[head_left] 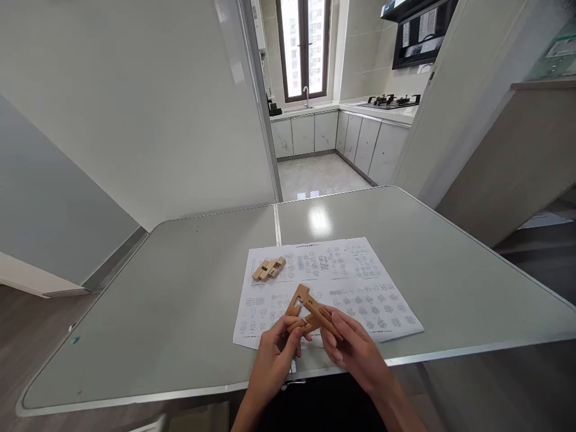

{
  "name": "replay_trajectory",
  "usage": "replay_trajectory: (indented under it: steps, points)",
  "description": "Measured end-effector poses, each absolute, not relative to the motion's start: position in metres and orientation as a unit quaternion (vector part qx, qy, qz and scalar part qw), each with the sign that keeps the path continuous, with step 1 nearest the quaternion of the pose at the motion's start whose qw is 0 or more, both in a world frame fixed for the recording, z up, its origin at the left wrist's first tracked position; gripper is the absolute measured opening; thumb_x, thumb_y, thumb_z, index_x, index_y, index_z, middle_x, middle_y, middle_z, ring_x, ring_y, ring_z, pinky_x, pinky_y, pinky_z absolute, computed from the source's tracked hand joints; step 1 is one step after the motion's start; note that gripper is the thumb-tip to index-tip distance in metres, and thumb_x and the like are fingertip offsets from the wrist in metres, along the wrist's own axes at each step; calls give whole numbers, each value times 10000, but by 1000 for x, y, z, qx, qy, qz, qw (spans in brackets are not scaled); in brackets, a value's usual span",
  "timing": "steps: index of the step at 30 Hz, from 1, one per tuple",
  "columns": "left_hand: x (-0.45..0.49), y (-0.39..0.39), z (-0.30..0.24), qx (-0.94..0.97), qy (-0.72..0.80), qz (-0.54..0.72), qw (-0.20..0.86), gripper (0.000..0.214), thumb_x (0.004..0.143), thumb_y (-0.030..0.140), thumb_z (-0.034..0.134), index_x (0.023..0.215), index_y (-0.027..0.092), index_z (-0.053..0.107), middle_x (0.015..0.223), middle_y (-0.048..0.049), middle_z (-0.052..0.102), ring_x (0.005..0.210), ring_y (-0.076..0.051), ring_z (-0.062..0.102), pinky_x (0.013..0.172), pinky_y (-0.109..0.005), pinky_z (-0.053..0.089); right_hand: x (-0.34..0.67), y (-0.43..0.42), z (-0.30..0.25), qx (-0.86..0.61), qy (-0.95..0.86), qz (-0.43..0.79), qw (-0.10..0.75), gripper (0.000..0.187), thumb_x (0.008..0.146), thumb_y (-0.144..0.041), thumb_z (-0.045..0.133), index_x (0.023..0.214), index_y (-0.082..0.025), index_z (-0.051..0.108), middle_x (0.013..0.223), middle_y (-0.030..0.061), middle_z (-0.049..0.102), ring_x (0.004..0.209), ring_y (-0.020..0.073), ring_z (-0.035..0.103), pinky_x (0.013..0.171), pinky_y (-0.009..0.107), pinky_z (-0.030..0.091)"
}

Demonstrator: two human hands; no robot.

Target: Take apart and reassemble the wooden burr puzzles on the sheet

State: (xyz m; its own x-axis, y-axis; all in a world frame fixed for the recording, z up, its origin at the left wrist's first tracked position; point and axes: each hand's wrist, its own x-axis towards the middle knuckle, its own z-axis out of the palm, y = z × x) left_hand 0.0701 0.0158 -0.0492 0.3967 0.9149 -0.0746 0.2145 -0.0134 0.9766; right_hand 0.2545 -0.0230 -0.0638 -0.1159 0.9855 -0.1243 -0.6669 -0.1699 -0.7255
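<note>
Both my hands hold a small assembly of notched wooden puzzle pieces [309, 308] just above the near edge of a printed instruction sheet [360, 282]. My left hand [275, 354] pinches the lower end of the pieces with curled fingers. My right hand [353, 348] grips the longer bar from the right, fingers laid along it. A second group of wooden pieces [269, 269] lies on the sheet's far left corner, a hand's length beyond my left hand.
The sheet rests on a grey folding table [180, 312] with a metal rim and a centre seam. Beyond the table a doorway opens to a kitchen with white cabinets [315, 132]. A beige counter [517, 156] stands at the right.
</note>
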Motion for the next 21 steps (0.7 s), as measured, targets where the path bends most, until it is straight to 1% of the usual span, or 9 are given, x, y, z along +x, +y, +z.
replay_trajectory:
  steps: [3, 7, 9, 12, 15, 18, 21]
  points:
    - [71, 14, -47, 634, 438, 316, 554, 362, 1031, 543, 547, 1018, 200, 663, 817, -27, 717, 610, -142, 548, 641, -259, 442, 252, -26, -61, -288, -198, 726, 593, 493, 915, -534, 773, 1259, -183, 724, 674, -47, 501, 479, 59, 343, 434, 203, 286]
    - [71, 15, -50, 626, 443, 329, 551, 405, 1012, 578, 563, 1013, 188, 672, 835, -41, 726, 554, -128, 549, 585, -254, 428, 245, -29, -58, -267, -145, 745, 594, 447, 890, -501, 815, 1221, -216, 723, 602, -100, 372, 437, 31, 179, 405, 181, 170]
    - [70, 16, -54, 615, 443, 344, 554, 432, 1007, 592, 566, 1040, 176, 680, 863, -53, 728, 529, -113, 543, 561, -248, 420, 241, -30, -58, -250, -128, 751, 598, 449, 891, -501, 819, 1229, -224, 714, 583, -115, 329, 429, 27, 126, 396, 181, 130]
    - [67, 17, -58, 608, 437, 347, 565, 460, 1004, 601, 568, 1083, 164, 687, 896, -70, 732, 515, -106, 542, 533, -243, 409, 235, -31, -60, -231, -108, 758, 600, 400, 887, -497, 826, 1166, -234, 713, 588, -117, 327, 423, 23, 111, 391, 176, 121]
    - [66, 18, -60, 608, 431, 344, 571, 460, 1006, 598, 567, 1094, 163, 686, 906, -74, 739, 518, -107, 547, 538, -245, 411, 232, -32, -62, -221, -97, 760, 603, 328, 900, -488, 816, 1085, -236, 715, 598, -112, 343, 426, 23, 112, 395, 175, 133]
    - [66, 18, -60, 607, 435, 348, 568, 440, 1008, 593, 569, 1060, 168, 675, 902, -66, 740, 525, -104, 549, 556, -244, 412, 233, -31, -60, -242, -116, 754, 600, 389, 880, -495, 835, 1137, -229, 714, 576, -117, 342, 423, 29, 126, 395, 186, 141]
    - [66, 18, -60, 609, 434, 352, 563, 432, 1005, 596, 572, 1001, 173, 658, 899, -60, 736, 529, -97, 537, 565, -242, 414, 239, -29, -56, -274, -138, 756, 579, 465, 865, -538, 837, 1176, -219, 702, 546, -125, 334, 411, 31, 145, 393, 191, 138]
